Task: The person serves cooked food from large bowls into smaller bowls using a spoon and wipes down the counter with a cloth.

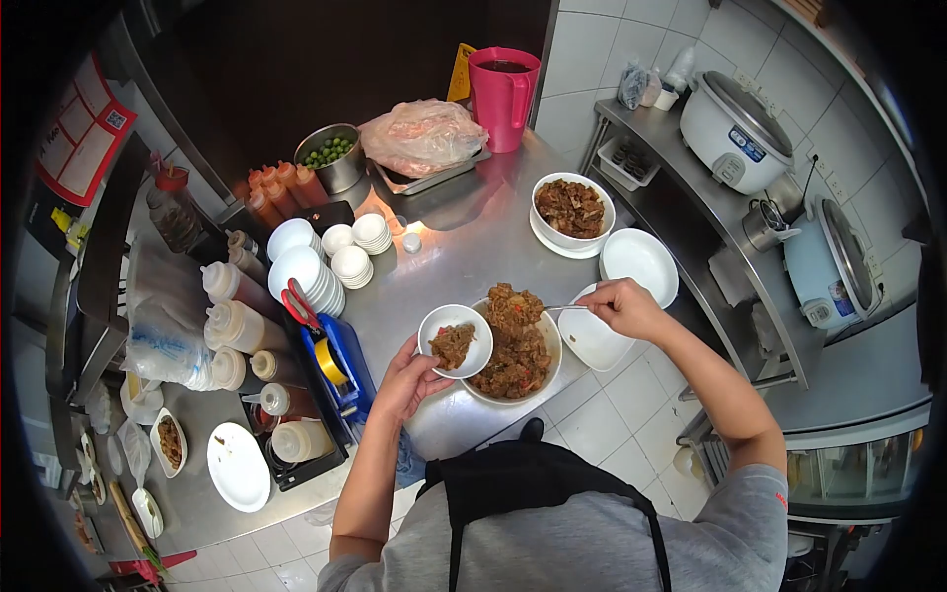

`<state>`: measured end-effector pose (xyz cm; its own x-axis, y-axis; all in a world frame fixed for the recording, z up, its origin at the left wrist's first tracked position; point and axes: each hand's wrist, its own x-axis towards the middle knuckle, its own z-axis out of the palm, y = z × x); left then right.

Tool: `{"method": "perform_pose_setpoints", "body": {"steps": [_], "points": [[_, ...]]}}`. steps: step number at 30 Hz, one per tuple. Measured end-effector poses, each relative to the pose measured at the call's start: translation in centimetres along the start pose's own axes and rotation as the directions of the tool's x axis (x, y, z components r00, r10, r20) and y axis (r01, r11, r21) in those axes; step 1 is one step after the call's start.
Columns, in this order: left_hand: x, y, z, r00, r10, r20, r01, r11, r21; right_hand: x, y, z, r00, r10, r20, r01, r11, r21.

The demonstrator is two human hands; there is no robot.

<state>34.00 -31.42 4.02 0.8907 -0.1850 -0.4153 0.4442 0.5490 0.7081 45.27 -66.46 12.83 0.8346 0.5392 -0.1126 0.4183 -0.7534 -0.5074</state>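
My left hand grips the rim of a small white bowl, its fingers closed on the side. Some brown stewed food lies in that bowl. My right hand pinches the handle of a metal spoon, whose head is heaped with the same kind of food. Below the spoon stands a large white bowl full of the food, and the small bowl is held over its left edge. Right of it, partly under my right hand, is a white dish.
Behind stands another filled bowl, beside an oval white plate. Stacked white bowls, a blue bin and sauce bottles line the left. A pink pitcher and a bagged tray are at the back.
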Motion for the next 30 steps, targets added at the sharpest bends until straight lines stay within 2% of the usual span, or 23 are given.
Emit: {"method": "perform_pose_setpoints", "body": {"steps": [2,5,8,11,14,18,21,24,27,30], "points": [[-0.1,0.0,-0.3,1.0,-0.001,-0.003,0.001,1.0,-0.008,-0.1,-0.1,-0.2,1.0,0.012,-0.003,-0.012,1.0,0.001],[-1.0,0.5,-0.7,0.999,0.036,-0.029,-0.037,0.999,-0.034,-0.3,-0.3,0.3,1.0,0.008,-0.029,-0.012,0.991,-0.133],[-2.1,0.7,-2.4,0.993,0.076,-0.086,-0.082,0.994,-0.067,-0.1,0.4,2.7,0.995,-0.094,-0.041,0.081,0.966,-0.247],[-3.2,1.2,-3.4,0.983,0.134,-0.123,-0.143,0.987,-0.067,0.7,0.7,4.2,0.994,-0.111,-0.006,0.095,0.877,-0.471],[-4.5,1.8,-3.5,0.974,0.167,-0.151,-0.182,0.98,-0.086,1.4,0.2,3.2,0.981,-0.189,-0.033,0.136,0.806,-0.577],[-5.4,1.7,-3.6,0.974,0.164,-0.157,-0.18,0.98,-0.09,3.9,-1.8,1.7,0.859,-0.502,-0.1,0.273,0.615,-0.74],[-5.6,1.5,-3.1,0.974,0.167,-0.152,-0.182,0.979,-0.092,6.8,-2.4,4.1,0.714,-0.689,-0.125,0.45,0.587,-0.673],[-5.9,1.1,-3.0,0.973,0.164,-0.161,-0.183,0.976,-0.114,8.7,-2.4,6.3,0.691,-0.722,-0.01,0.524,0.511,-0.682],[-6.5,0.6,-3.0,0.969,0.167,-0.183,-0.193,0.972,-0.134,9.9,0.0,7.6,0.739,-0.672,0.049,0.569,0.584,-0.579],[-7.1,0.2,-2.7,0.966,0.17,-0.195,-0.202,0.966,-0.161,9.9,1.4,8.0,0.837,-0.515,0.185,0.538,0.712,-0.451]]}}
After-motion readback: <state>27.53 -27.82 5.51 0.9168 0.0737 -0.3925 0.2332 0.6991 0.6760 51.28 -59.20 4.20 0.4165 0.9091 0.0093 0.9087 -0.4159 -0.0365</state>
